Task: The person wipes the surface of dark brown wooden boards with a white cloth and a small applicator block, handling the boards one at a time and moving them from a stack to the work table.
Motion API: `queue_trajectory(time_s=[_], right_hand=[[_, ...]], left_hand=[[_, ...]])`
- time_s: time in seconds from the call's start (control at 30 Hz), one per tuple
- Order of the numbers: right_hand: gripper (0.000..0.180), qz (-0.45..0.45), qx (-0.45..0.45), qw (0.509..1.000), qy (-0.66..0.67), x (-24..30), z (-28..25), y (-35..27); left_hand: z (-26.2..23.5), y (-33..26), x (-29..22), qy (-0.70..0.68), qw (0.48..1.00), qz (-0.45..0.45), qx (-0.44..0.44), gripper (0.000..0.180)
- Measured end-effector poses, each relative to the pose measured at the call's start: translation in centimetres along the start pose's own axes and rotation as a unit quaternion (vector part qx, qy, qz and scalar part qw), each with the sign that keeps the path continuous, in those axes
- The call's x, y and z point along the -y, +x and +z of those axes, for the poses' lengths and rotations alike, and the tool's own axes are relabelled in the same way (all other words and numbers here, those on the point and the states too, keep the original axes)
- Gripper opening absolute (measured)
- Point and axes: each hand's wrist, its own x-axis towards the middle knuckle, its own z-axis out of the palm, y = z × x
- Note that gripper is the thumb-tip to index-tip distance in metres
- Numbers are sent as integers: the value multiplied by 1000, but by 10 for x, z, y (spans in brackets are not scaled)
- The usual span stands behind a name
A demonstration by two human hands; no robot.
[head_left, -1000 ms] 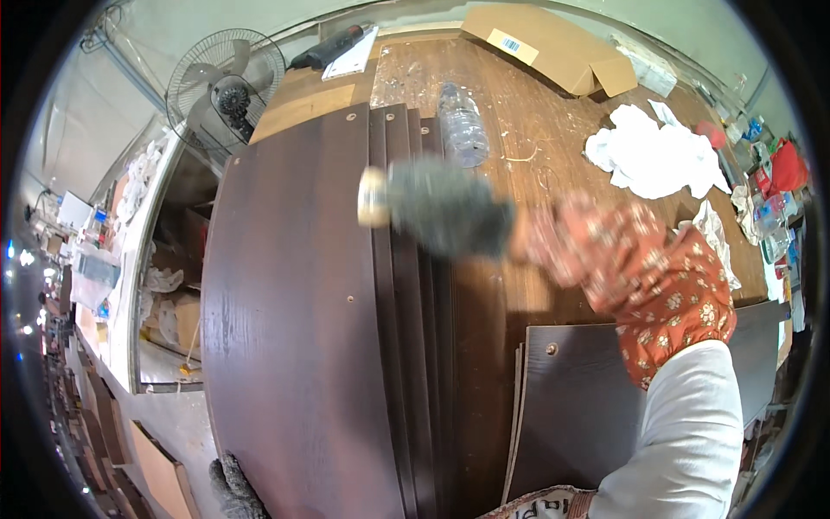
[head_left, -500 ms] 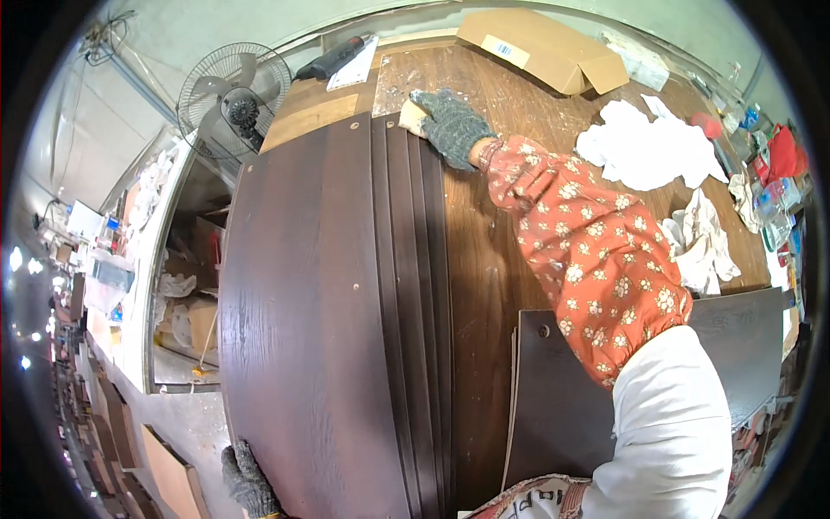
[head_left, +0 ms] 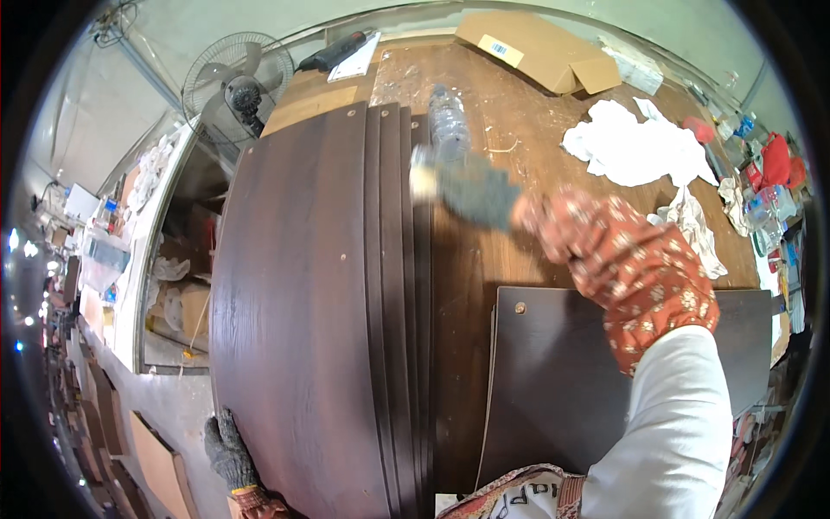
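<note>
A stack of dark brown wood panels [head_left: 294, 285] lies fanned out in front of me, with small holes near the ends. My right hand [head_left: 475, 195], in a dark grey knit glove, is closed round a small pale block [head_left: 422, 182]. Motion blurs both, so the block's kind is unclear. The block is at the stack's right edges; whether it touches them I cannot tell. At the stack's near left edge, my left hand [head_left: 230, 451] rests in a similar glove, fingers stretched out along the panel's edge. A clear plastic bottle [head_left: 449, 125] lies just beyond my right hand.
More dark panels [head_left: 553, 381] lie at the near right of the wooden table [head_left: 519, 251]. White cloths [head_left: 640, 143] and a cardboard box [head_left: 540, 52] sit farther back. Beyond the far left stands a fan [head_left: 242, 91]; a black tool [head_left: 333, 52] lies near it.
My right hand has come nearer along the stack's right edges with the pale block, uncovering the bottle. My left hand has shifted slightly up and left in view.
</note>
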Motion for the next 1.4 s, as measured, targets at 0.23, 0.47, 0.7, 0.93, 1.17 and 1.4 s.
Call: queue_trajectory(time_s=[0.23,0.47,0.7,0.93,1.17,1.4], right_hand=[[47,47,-246,968,-32,-39,16,34],[35,-234,-67,969,44,130,61,-117],[40,-406,-112,907,24,171,42,-155],[20,-274,-127,949,-88,137,59,-116],[17,-399,162,884,183,275,44,-267],[25,-340,-186,922,-9,222,44,-165]], left_hand=[[-11,4,-10,-18,999,11,27,58],[7,18,13,20,998,52,33,56],[-19,-34,14,30,998,45,-20,58],[-58,-146,91,46,998,22,-38,54],[-81,-265,172,55,995,-63,-48,56],[-58,-328,193,-168,979,-92,-68,53]])
